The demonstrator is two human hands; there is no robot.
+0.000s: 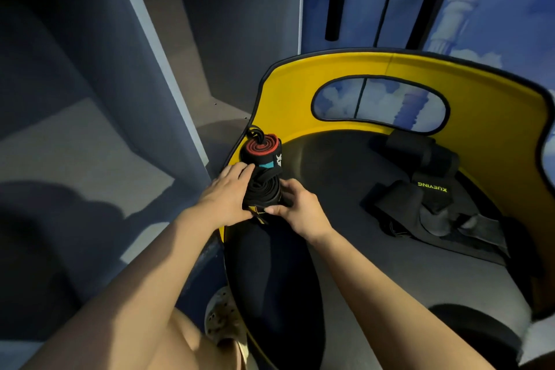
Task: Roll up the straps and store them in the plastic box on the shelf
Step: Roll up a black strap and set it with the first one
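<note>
Two hands are closing on a black strap roll [264, 189] at the left edge of a yellow-backed seat [390, 69]. The left hand [223, 198] is pressing its fingers against the roll's left side, thumb tucked underneath near a yellow tag, and the right hand [297, 207] is pinching the near end from the right with curled fingers. So both are gripping the same bundle, which is sitting on the dark seat cushion [330, 159]. Just behind it, touching or nearly so, a finished roll with a red spiral end [263, 146] is standing at the cushion's rim. Further right, well apart, loose black straps [420, 204] with green lettering are lying unrolled in a heap.

The plastic box is not showing anywhere here; grey shelf panels [135, 99] are rising to the left.

The likely trouble is the coil springing open if either hand is easing off before the end is secured. Working this close to the edge, a nudge is also risking tipping the red-ended roll off toward the floor.
</note>
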